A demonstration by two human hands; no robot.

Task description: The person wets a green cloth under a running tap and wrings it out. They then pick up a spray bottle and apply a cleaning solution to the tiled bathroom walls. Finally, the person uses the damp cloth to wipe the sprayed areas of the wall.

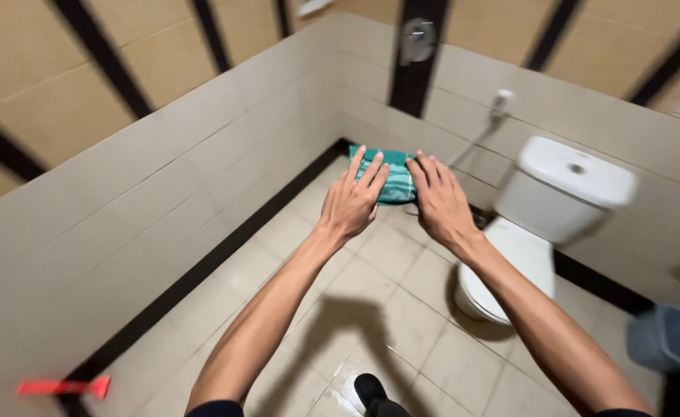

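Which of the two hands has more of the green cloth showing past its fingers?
The left hand. The folded green cloth shows above and between its spread fingers, while the right hand only covers the cloth's right edge.

Head view, tiled washroom | we hold a folded green cloth [382,176] out in front between our left hand [353,199] and right hand [438,201], fingers spread flat on it | white toilet [544,220] to our right, lid down | blue bucket [670,338] at right edge | wet floor [378,309] below.
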